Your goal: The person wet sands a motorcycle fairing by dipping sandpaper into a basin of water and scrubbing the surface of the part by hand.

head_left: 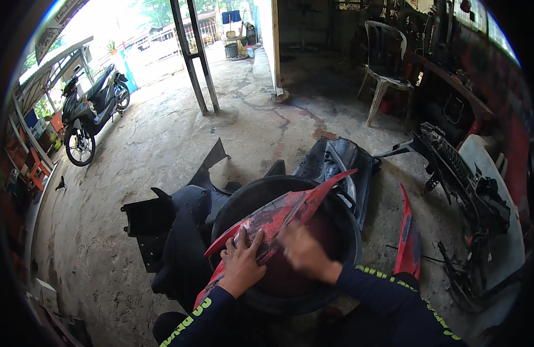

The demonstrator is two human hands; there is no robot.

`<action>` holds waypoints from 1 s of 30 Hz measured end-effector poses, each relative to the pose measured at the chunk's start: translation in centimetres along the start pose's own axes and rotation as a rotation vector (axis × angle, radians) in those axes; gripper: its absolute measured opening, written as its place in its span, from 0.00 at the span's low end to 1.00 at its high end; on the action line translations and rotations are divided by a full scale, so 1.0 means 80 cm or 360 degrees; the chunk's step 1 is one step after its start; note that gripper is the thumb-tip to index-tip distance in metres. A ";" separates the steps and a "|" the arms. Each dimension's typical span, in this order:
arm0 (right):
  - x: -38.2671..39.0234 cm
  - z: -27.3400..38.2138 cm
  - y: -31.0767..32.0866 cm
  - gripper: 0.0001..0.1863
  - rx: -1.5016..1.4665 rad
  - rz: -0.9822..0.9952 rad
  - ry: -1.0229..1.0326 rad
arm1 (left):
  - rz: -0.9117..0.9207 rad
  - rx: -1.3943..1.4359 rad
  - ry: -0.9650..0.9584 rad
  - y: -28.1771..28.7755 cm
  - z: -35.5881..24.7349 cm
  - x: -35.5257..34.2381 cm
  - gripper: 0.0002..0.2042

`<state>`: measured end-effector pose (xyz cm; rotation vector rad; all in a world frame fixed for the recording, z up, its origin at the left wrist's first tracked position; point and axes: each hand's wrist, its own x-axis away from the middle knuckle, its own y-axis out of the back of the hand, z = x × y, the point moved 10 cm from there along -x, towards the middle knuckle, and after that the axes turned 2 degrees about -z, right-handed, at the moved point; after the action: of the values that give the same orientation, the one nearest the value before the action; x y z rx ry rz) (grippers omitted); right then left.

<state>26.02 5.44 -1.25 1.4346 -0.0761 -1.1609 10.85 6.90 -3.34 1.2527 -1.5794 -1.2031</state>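
Observation:
My left hand (pixel 242 263) rests with spread fingers on a red, scuffed, pointed body panel (pixel 267 214) lying slanted across a black round tub (pixel 350 254). My right hand (pixel 301 251), slightly blurred, is closed against the panel's right part; whatever its fingers hold is hidden. Reddish-brown liquid (pixel 313 277) shows inside the tub beneath. Black plastic body panels (pixel 180 231) lie to the tub's left, and a dark moulded part (pixel 313 162) sits behind it. A second red panel (pixel 408 243) stands to the right of the tub.
A parked black scooter (pixel 96 104) stands at the back left. A metal post (pixel 191 58) rises centrally, with a plastic chair (pixel 385 75) further right. Black frame parts (pixel 452 179) lean on a pale board (pixel 504 231) at the right, before a cluttered bench (pixel 446 87).

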 end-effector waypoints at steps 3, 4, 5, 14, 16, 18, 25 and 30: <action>-0.002 -0.024 -0.001 0.21 -0.0219 0.0023 0.0013 | 0.0063 0.0007 -0.0004 -0.002 0.006 0.001 0.46; -0.005 -0.060 0.001 0.22 -0.0179 -0.0038 -0.0103 | 0.0075 0.0009 -0.0029 0.003 0.001 0.000 0.46; 0.002 -0.107 0.005 0.21 -0.0042 -0.0157 -0.0442 | 0.0090 0.0011 -0.0055 0.005 -0.004 0.000 0.46; 0.001 -0.115 0.008 0.21 0.0000 -0.0171 -0.0543 | 0.0089 -0.0028 -0.0070 0.007 -0.011 -0.002 0.46; -0.009 -0.075 0.001 0.22 0.0209 -0.0018 -0.0413 | 0.0128 -0.0024 -0.0059 0.006 -0.004 -0.004 0.47; -0.003 0.008 -0.005 0.21 -0.0199 0.0045 0.0050 | 0.0166 -0.0020 -0.0049 0.007 0.004 -0.005 0.47; -0.016 -0.080 0.004 0.20 -0.0059 -0.0063 -0.0263 | 0.0270 -0.0046 -0.0089 0.012 -0.005 -0.009 0.49; -0.014 -0.048 0.000 0.21 -0.0091 -0.0038 0.0151 | 0.0286 -0.0069 -0.0083 0.006 0.001 -0.003 0.49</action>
<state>28.00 8.94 -1.50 1.4408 0.0405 -1.1045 10.68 7.17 -2.87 1.0356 -1.6572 -1.1568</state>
